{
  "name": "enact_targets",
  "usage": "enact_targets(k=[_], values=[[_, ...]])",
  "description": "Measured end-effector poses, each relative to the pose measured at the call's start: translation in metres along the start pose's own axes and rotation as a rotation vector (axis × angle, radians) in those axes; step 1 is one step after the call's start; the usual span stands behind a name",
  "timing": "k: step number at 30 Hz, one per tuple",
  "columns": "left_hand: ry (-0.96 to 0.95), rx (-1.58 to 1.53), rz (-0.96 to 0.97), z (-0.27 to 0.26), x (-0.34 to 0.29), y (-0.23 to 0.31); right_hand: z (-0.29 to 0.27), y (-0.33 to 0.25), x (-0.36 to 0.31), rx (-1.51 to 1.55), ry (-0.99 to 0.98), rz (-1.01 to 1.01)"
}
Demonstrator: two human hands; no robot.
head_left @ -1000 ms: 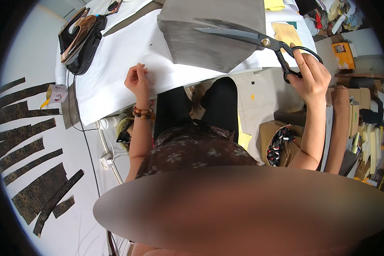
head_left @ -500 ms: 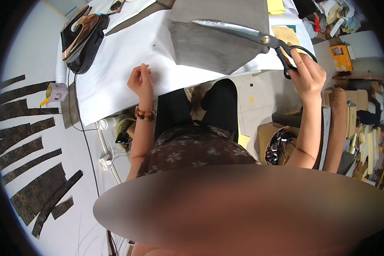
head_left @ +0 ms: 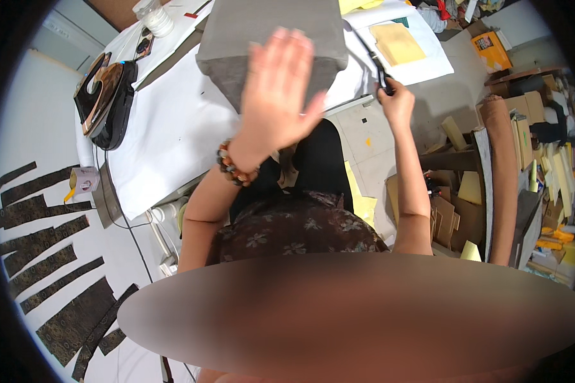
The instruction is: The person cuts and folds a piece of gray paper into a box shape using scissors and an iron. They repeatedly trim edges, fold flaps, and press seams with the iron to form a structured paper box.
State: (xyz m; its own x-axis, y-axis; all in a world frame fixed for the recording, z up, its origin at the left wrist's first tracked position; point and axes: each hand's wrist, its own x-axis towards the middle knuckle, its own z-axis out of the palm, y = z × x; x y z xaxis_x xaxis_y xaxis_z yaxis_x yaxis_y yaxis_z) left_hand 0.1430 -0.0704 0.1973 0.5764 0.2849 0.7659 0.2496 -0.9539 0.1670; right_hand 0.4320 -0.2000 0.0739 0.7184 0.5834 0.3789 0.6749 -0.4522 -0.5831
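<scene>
A piece of grey fabric point(head_left: 236, 29) lies across the white-covered table point(head_left: 163, 121), its near part hanging over the front edge. My left hand point(head_left: 276, 96), slightly blurred, is held flat over the near part of the fabric with fingers stretched out and the thumb apart. Whether its palm touches the fabric, I cannot tell. To the right of the fabric, my right hand point(head_left: 397, 102) grips a pair of large black-handled scissors point(head_left: 378, 62) by the handles. The blades point away from me along the fabric's right side, and I see them nearly edge-on.
An iron point(head_left: 108, 102) stands on a black rest at the table's left, its cord running down. Yellow pieces point(head_left: 396, 43) lie at the back right. Patterned dark strips point(head_left: 41, 239) are spread on the white surface at left. Cardboard boxes point(head_left: 450, 214) and a brown roll point(head_left: 498, 172) stand at right.
My left hand has moved right and forward over the fabric, and its curled fingers have straightened. My right hand has drawn left, swinging the scissors off the fabric to its right side.
</scene>
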Motion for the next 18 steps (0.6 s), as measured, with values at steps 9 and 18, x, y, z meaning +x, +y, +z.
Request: enact_targets(k=[9, 18], values=[[0.251, -0.132, 0.059, 0.006, -0.006, 0.025, 0.046, -0.005, 0.029, -0.062, -0.204, -0.153], [-0.181, -0.547, 0.383, 0.029, -0.019, 0.044, 0.054, 0.007, 0.037, 0.021, -0.287, -0.165]])
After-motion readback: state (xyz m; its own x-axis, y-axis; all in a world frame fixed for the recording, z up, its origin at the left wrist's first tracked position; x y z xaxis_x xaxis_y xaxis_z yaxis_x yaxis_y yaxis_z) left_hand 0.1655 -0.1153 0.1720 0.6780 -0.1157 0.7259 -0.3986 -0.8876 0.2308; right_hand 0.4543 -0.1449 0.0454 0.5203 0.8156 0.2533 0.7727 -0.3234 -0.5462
